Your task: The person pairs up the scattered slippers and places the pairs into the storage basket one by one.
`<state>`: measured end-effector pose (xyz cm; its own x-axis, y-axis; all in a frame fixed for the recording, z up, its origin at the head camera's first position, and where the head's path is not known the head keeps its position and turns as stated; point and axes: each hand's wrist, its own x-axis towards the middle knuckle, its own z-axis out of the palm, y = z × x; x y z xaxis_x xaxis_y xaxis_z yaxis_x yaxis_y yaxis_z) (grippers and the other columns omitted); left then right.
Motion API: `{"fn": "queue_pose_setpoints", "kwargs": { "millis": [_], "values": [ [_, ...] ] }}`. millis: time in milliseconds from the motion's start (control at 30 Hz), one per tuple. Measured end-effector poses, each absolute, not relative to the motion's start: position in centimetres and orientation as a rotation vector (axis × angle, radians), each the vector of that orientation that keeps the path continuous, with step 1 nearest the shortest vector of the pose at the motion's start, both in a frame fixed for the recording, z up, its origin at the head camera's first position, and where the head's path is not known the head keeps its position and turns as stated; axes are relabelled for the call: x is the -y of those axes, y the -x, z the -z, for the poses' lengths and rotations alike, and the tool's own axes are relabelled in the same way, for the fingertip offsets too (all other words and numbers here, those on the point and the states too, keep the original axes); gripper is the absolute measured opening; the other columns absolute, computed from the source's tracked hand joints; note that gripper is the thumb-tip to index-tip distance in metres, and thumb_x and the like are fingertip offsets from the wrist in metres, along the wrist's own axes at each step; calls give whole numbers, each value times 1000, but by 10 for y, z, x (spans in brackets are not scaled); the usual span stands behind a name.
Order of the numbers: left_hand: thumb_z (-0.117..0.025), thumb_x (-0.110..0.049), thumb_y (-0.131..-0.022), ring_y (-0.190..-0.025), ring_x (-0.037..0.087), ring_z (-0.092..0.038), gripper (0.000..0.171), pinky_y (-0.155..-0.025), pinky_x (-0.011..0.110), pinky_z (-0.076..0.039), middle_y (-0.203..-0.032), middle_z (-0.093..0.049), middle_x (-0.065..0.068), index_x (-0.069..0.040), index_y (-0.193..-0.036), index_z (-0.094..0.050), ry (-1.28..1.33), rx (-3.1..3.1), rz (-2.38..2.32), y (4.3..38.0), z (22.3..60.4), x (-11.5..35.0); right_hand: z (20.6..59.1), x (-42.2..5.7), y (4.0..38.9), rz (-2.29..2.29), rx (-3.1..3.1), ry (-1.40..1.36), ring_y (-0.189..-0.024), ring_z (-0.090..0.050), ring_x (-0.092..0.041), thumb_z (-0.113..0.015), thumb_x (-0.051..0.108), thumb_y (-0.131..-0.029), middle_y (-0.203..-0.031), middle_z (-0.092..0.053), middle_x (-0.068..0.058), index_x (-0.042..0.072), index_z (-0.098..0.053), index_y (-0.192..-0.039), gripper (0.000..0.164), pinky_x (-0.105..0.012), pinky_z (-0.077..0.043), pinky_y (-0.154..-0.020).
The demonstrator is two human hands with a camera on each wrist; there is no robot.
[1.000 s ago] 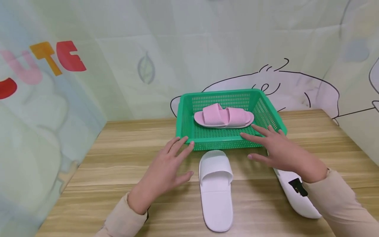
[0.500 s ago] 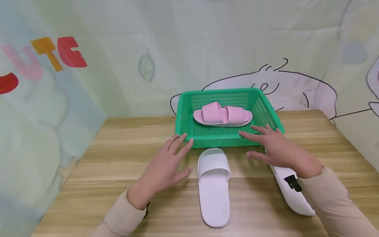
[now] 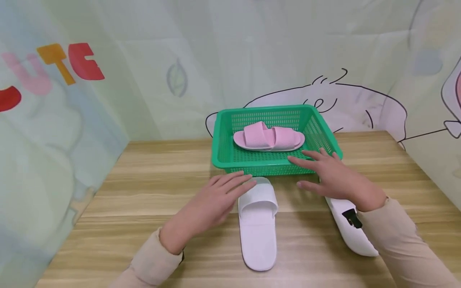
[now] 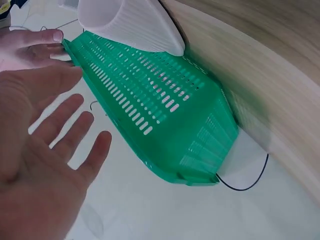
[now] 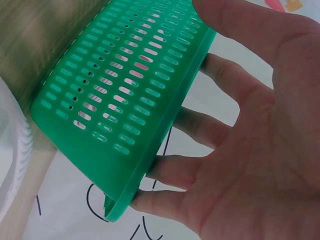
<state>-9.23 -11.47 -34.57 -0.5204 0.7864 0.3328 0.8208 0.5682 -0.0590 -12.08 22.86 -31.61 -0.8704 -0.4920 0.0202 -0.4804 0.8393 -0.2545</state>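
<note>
A green plastic basket (image 3: 217,144) stands toward the back of the table, with a pair of pink slippers (image 3: 255,138) lying inside. In front of it lies a white slipper (image 3: 258,244), toe toward the basket. My left hand (image 3: 212,202) hovers beside that slipper, its extended fingers overlapping the toe strap in the head view. Over the basket's front right corner my right hand (image 3: 336,178) spreads its fingers, the tips right at the rim in the right wrist view. Another white slipper (image 3: 351,234) lies below the right forearm, partly hidden. Both hands hold nothing.
The wood-grain table (image 3: 162,172) ends against a printed cloth backdrop (image 3: 144,80) behind and at both sides. A black clip or strap piece (image 3: 352,218) shows at the right cuff.
My left hand has moved right, away from the basket's front left corner and over the white slipper's toe. The right hand stays at the rim. The whole view has shifted slightly.
</note>
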Motion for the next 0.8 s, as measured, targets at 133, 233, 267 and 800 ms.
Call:
{"fn": "queue_pose_setpoints", "kwargs": {
  "millis": [133,233,267,800],
  "values": [
    [-74,8,-89,-147,27,-50,75,-113,48,-48,-158,-55,4,-16,-156,-51,1388,2518,104,96,349,108,315,-229,121,384,-2979,782,-143,-25,-74,-77,39,-97,-160,-44,-31,21,-49,-160,72,-88,-16,-110],
    [-69,13,-89,-149,27,-47,78,-116,47,-46,-161,-52,5,-16,-158,-48,1449,2543,78,98,354,104,315,-229,120,383,-2982,767,-144,-25,-73,-77,39,-97,-160,-46,-28,23,-48,-161,72,-88,-15,-111],
    [-68,13,-90,-150,27,-46,78,-116,47,-45,-162,-51,5,-17,-159,-47,1462,2551,74,99,357,102,315,-229,120,383,-2983,767,-144,-25,-73,-77,39,-97,-160,-46,-28,23,-48,-161,72,-88,-15,-111],
    [-77,11,-85,-155,30,-39,98,-116,46,-46,-169,-41,4,-29,-166,-37,1567,2554,-116,106,370,89,317,-228,118,380,-2989,760,-145,-25,-72,-77,37,-97,-160,-48,-25,24,-46,-162,73,-87,-14,-113]
  ]
}}
